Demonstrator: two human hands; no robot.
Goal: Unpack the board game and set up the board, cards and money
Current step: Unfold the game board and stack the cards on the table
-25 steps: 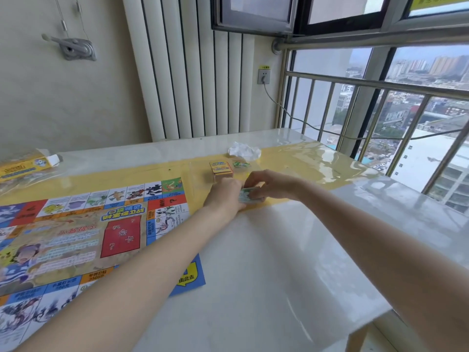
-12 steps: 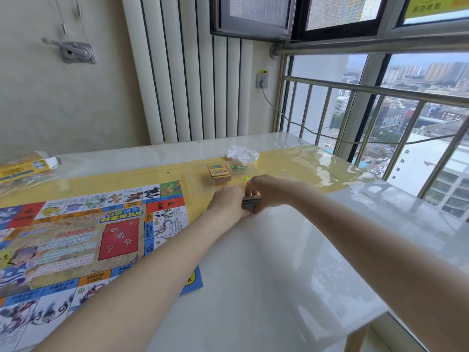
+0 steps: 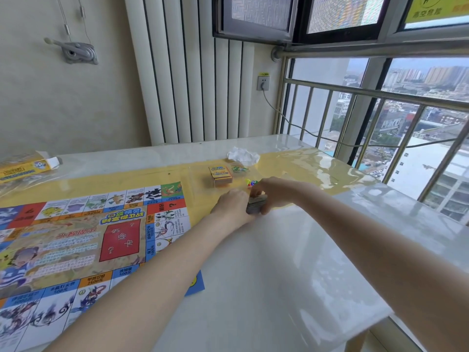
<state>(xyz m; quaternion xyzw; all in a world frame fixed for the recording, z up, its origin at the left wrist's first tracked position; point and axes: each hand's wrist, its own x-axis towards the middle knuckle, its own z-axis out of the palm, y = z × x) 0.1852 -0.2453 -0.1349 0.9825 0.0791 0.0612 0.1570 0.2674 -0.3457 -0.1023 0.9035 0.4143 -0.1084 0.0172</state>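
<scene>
The colourful game board [image 3: 76, 240] lies unfolded on the left of the table. Right of its far corner, my left hand [image 3: 232, 207] and my right hand [image 3: 272, 193] hold a thick stack of paper money [image 3: 256, 204] between them, on edge against the table. Behind them sits an orange card deck [image 3: 220, 174]. A few small green pieces [image 3: 239, 169] and bright coloured tokens [image 3: 251, 183] lie beside the deck.
The table [image 3: 279, 262] is glossy white with a yellow strip. Crumpled white plastic [image 3: 242, 154] lies at the back. The yellow game box [image 3: 22, 168] rests at the far left. A metal window railing [image 3: 380, 118] and a cable run along the right side.
The money stack has gone from lying flat in my fingers to being squeezed upright between both hands. The view has tilted slightly upward.
</scene>
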